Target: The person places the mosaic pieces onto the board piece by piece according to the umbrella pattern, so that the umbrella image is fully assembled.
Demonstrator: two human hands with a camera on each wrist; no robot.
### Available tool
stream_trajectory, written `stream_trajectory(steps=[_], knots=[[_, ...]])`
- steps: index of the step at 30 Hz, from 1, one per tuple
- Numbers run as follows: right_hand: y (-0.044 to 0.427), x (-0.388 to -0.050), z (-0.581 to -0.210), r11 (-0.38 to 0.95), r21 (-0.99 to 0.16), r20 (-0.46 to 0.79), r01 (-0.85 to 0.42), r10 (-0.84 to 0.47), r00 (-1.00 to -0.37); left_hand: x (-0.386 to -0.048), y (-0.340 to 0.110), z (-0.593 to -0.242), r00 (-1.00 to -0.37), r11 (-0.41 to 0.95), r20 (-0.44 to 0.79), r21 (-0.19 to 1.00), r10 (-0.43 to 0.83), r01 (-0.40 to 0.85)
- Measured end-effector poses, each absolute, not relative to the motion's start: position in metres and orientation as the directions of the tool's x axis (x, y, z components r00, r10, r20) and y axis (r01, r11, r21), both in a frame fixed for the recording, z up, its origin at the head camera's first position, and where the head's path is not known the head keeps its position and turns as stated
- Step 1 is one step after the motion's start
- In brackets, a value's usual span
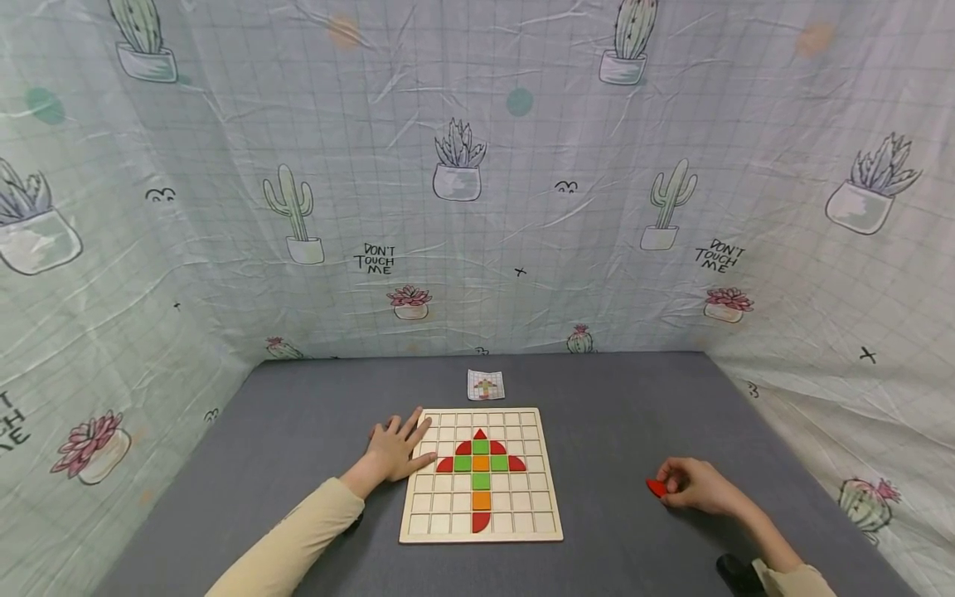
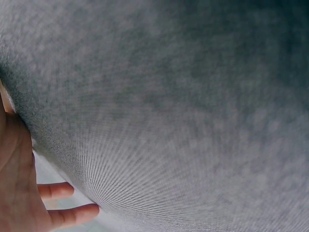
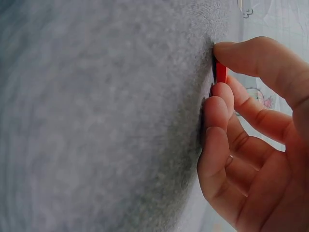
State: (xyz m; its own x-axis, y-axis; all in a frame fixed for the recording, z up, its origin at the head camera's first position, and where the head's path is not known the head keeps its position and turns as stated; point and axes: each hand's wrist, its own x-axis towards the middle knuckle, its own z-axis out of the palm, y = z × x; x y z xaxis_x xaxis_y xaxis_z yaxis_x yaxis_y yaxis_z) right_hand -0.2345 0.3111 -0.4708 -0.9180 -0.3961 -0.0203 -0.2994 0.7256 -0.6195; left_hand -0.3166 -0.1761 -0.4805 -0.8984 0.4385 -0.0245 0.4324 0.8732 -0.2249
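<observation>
A wooden grid board [image 1: 523,501] lies on the table, with red, green and orange pieces set in its squares as an arrow-like shape. At its left edge my left hand [image 1: 393,449] rests with fingers spread, the fingertips and thumb over the board's rim. Off to the right of the board, my right hand [image 1: 695,486] pinches a red piece [image 1: 656,487] between thumb and fingers, low at the tabletop. In the right wrist view the piece shows only as a thin red edge; the fingers hide the rest of it. The left wrist view shows part of the left hand [image 2: 21,188] beside grey cloth.
A small paper card [image 1: 486,385] printed with a coloured pattern lies just behind the board. Grey cloth covers the table [image 1: 597,431]. A curtain [image 1: 515,215] with cactus drawings stands along the back and both sides.
</observation>
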Motion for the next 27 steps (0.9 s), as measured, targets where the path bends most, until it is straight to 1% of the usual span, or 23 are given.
stream_trajectory(steps=[14,20,27], knots=[[0.288,-0.245,-0.469,0.665,-0.659,0.017,-0.351,-0.453,-0.891,-0.315,-0.174,-0.480,-0.908,0.881,-0.027,-0.230,0.418,0.413],[0.270,-0.248,-0.463,0.619,-0.683,0.030,-0.388,-0.507,-0.861,-0.315,-0.173,-0.479,-0.910,0.879,-0.023,-0.248,0.414,0.407],[0.249,-0.251,-0.461,0.588,-0.676,0.055,-0.445,-0.563,-0.825,-0.316,-0.173,-0.481,-0.915,0.880,-0.033,-0.262,0.402,0.396]])
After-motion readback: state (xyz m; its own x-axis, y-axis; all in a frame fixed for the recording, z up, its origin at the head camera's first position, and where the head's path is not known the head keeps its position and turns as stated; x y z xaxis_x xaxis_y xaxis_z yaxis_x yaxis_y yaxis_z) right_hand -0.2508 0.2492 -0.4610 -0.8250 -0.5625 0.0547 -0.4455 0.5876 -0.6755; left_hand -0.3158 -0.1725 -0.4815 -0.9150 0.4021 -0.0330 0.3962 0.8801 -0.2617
